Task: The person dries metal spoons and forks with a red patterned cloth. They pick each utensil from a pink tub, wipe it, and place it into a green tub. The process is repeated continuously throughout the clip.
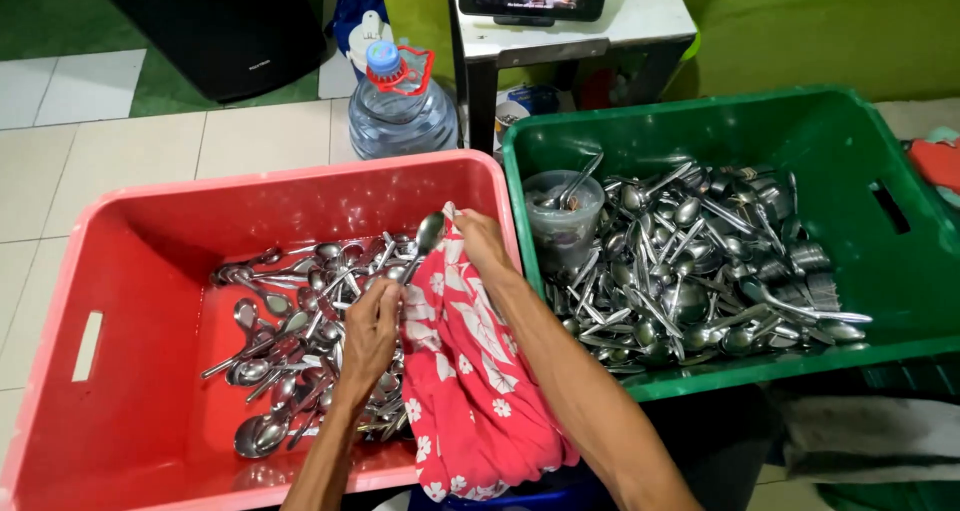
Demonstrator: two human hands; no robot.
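My left hand (368, 333) hovers over the red crate (130, 271) and holds a metal spoon (424, 239) by its handle, bowl pointing up. My right hand (484, 243) grips a red cloth with white flowers (470, 381), pressing it against the spoon's bowl. The cloth drapes down over the red crate's front right corner. Beneath the left hand lies a heap of several steel spoons (290, 341) on the crate's floor.
A green crate (900, 271) to the right holds a large pile of cutlery (700, 261) and a clear plastic tub (563, 216) with utensils. Behind stand a water jug (400, 101), a white table (570, 31) with a screen, and a black box.
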